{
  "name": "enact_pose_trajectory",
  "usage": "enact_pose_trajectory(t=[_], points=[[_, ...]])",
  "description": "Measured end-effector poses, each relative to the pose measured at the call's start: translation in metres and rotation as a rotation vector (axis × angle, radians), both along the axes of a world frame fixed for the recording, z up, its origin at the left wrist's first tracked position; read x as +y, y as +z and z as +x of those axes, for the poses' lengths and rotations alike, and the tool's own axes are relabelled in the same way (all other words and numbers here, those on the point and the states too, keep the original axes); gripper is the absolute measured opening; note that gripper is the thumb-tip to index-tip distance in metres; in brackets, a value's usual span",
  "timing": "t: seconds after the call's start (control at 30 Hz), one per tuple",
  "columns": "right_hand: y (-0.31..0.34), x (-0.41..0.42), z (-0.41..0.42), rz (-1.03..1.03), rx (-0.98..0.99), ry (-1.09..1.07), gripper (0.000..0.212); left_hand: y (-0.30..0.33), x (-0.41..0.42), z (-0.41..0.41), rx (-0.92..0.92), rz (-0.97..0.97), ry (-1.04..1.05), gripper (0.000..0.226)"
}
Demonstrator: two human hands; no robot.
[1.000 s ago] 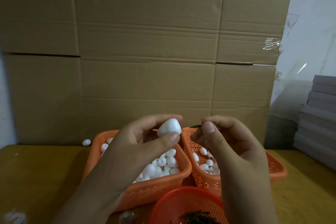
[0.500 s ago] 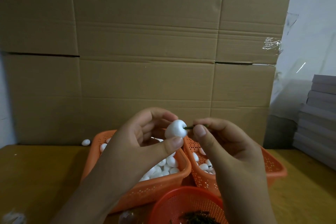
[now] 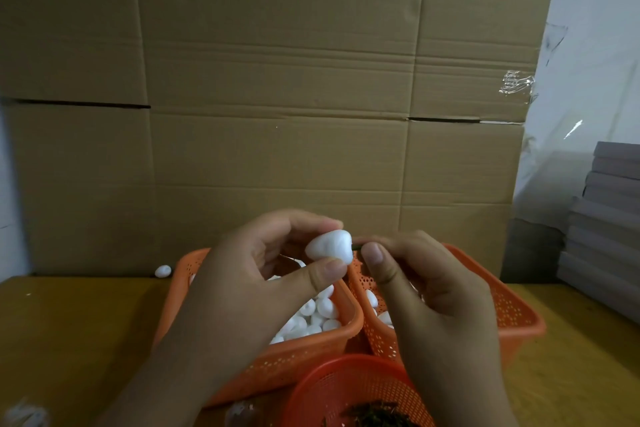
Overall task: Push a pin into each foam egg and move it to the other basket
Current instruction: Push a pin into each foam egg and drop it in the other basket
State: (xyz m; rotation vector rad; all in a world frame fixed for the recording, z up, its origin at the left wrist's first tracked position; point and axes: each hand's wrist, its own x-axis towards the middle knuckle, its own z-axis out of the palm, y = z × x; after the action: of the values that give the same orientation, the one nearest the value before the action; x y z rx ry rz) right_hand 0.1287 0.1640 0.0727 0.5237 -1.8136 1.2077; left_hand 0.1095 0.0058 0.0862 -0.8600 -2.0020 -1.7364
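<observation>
At frame centre, my left hand [image 3: 277, 274] grips a foam egg [image 3: 329, 250], narrow end pointing right. My right hand [image 3: 415, 284] pinches the pin [image 3: 356, 247], lying level, touching that tip.

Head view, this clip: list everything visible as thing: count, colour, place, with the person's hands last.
held foam egg: one, white, above the baskets
pin: one, dark, at the egg's right end
left basket: one, orange, centre of table, many white eggs inside
right basket: one, orange, touching the left basket, some eggs inside
round basket: one, red-orange, nearest, dark pins inside
loose egg: one, white, on table by the cardboard
table: one, yellow-brown
cardboard sheet: brown, behind the table
stacked boards: grey, far right
left hand: grip on the egg
right hand: grip on the pin
</observation>
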Motion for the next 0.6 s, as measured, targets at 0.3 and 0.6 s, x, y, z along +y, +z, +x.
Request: enact_pose_trajectory(t=[0.3,0.6], points=[[0.0039,0.0046,0.0002,0.077,-0.037,-0.058,0.009,-0.0019,0.0037,-0.0001,0.079,-0.089,0.086,0.03],[0.0087,0.0074,0.0054,-0.263,-0.306,0.288,0.024,0.0015,0.0013,0.0054,0.144,-0.153,0.157,0.034]])
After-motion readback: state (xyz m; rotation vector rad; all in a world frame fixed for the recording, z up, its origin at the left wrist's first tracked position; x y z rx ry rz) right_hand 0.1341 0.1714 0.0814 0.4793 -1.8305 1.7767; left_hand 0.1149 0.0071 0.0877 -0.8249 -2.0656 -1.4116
